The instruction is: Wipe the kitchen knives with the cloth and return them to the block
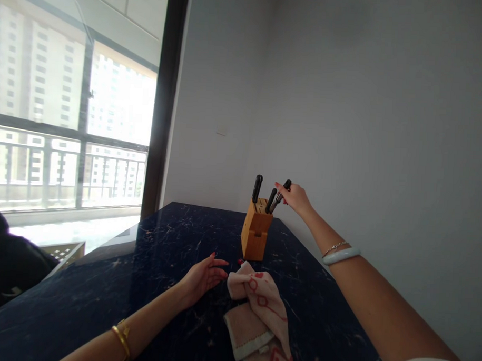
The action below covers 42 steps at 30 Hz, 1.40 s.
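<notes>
Knife block (255,236): pale orange-brown wood, smooth, boxy, upright on the bench (176,236), slots cut in its sloping top, a notch in its front face; contents, one tall black handle (257,189) at the left of the top, rivet-like spots on it, and a shorter black handle (271,200) nearer the right edge, both leaning a little to the right. Beside that second one, a black-handled tool (287,185), held in the fingers of the right hand (298,197), closed narrow around the handle; shiny metal shows below the grip and runs down to the block's right top edge, though how deep the end sits cannot be told. Left hand (206,276) empty, fingers loosely spread and slightly curled, palm turned inward, low over the bench in front of the block and to its left, near the towel (260,313). Towel: soft, thick cloth, pale pink with red line patterns and a whitish hem, crumpled and folded over itself, just in front of the block. Small red item (240,261) between towel and block, too small to identify. Bench surface dark blue, glossy, stone-like, veined with fine pale lines. Right wrist carries a smooth pale bangle (341,256) and a thin beaded chain (335,248); left wrist, a polished gold-coloured bangle (121,340)
</notes>
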Tool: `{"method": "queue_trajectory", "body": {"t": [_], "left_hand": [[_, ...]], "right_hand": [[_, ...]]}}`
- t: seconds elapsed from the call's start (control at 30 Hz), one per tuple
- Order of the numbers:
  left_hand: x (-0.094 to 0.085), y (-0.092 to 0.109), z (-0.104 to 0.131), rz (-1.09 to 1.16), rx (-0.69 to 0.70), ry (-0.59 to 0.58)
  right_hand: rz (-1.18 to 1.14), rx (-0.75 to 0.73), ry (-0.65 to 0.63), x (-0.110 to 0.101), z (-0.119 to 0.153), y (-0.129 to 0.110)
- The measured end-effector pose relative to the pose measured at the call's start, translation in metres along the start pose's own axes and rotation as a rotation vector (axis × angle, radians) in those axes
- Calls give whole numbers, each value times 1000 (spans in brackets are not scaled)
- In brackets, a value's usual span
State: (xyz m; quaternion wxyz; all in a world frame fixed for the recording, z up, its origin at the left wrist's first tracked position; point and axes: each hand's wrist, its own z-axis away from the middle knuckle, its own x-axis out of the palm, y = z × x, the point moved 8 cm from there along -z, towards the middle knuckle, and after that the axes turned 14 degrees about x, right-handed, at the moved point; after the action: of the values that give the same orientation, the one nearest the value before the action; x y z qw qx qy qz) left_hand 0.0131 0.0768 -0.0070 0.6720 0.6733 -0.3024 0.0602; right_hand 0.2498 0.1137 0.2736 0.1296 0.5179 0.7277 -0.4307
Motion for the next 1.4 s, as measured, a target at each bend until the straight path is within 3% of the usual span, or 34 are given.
{"method": "queue_trajectory", "body": {"t": [0.37,0.53,0.7,0.73,0.8,0.97,1.17,1.4], "left_hand": [[2,3,2,-15,-2,10],[1,2,1,-37,2,4],[2,3,2,-95,15,-13],[2,4,2,-116,18,-16],[2,6,1,-174,32,-24],[-2,16,-5,-361,124,-21],[8,29,-2,-502,214,-37],[22,39,3,-591,295,-64]], "right_hand": [[-98,54,-97,35,12,15],[-194,98,49,28,37,25],[-312,105,229,24,91,30],[-336,84,218,28,102,29],[-325,74,116,43,117,30],[-121,96,-385,95,135,47],[-49,98,-832,123,156,72],[108,154,-994,124,168,90]]}}
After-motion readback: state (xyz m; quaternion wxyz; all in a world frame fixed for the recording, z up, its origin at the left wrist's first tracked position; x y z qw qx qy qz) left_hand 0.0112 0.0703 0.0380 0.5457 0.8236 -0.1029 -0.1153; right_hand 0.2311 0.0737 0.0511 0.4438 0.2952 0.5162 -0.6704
